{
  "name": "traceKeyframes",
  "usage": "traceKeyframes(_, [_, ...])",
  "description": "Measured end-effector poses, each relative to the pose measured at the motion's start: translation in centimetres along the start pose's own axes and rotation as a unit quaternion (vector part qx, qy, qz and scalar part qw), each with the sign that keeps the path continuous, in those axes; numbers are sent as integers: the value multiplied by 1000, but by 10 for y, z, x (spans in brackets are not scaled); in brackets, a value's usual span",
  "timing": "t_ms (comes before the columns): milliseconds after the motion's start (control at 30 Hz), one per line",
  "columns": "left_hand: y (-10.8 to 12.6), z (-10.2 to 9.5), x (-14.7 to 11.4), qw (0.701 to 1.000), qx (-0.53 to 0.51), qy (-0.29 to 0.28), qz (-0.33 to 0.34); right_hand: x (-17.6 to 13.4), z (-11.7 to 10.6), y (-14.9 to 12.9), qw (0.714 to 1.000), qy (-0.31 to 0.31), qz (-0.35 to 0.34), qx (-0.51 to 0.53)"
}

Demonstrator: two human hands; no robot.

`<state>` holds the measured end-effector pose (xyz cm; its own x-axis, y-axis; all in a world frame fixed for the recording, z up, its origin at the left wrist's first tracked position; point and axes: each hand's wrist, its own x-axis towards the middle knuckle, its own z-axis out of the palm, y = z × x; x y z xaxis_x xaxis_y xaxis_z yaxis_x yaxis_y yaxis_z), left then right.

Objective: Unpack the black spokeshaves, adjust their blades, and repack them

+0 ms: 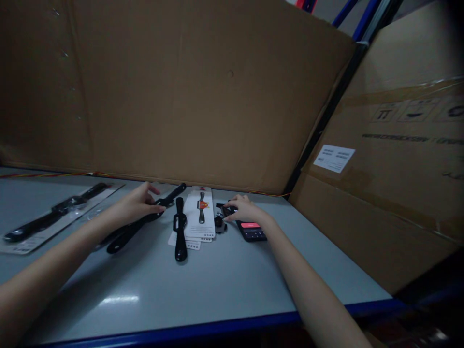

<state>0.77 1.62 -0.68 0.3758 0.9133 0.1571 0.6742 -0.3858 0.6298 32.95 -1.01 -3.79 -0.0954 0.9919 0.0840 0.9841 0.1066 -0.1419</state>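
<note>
My left hand (139, 205) has its thumb and fingers closed on the middle of a long black spokeshave (125, 238), which slants across the table. Part of another dark handle lies behind my wrist. Between my hands, a second black spokeshave body (180, 229) rests partly on white printed cards (206, 227) that picture the tool. My right hand (241, 209) pinches at a cluster of small dark metal parts (219, 224) beside the cards; the fingers partly cover them. Just under that hand lies a phone (253, 233) with a lit screen.
A packaged spokeshave (68, 210) on its card lies at the left. A big cardboard sheet (181, 96) stands behind the grey table (203, 295), and a cardboard box (391, 183) borders it on the right. Thin twisted wire (47, 175) runs along the back edge.
</note>
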Motion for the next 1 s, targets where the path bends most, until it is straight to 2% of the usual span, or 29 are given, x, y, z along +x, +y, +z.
traceKeyframes(100, [10, 0, -3, 983, -158, -33, -89, -1, -2, 0, 1000, 6, -15, -7])
traceKeyframes(200, [27, 2, -8, 936, -319, -72, -130, 0, -2, -2, 999, 16, -28, -13])
traceKeyframes(267, [37, 4, -11, 906, -389, -62, -155, 1, -1, -4, 999, 23, -34, -15])
traceKeyframes(333, [43, 7, -11, 881, -437, -53, -172, 3, 2, -6, 999, 32, -36, -18])
traceKeyframes(433, [45, 12, -8, 851, -488, -72, -178, 5, 5, -10, 998, 58, -26, -24])
traceKeyframes(600, [42, 22, -2, 810, -542, -78, -209, 2, -1, -17, 990, 135, 27, -16])
traceKeyframes(667, [42, 26, -1, 788, -568, -90, -219, -2, -7, -24, 985, 169, 33, 18])
traceKeyframes(733, [43, 30, -3, 766, -595, -99, -222, -8, -13, -37, 973, 205, 0, 107])
traceKeyframes(800, [45, 32, -7, 748, -617, -101, -224, -16, -16, -54, 945, 235, -76, 212])
traceKeyframes(833, [47, 33, -9, 742, -624, -101, -226, -20, -17, -64, 933, 250, -118, 232])
traceKeyframes(900, [49, 34, -15, 734, -632, -108, -223, -29, -15, -83, 916, 263, -207, 219])
traceKeyframes(1000, [52, 36, -22, 733, -636, -129, -204, -39, -11, -103, 904, 261, -276, 196])
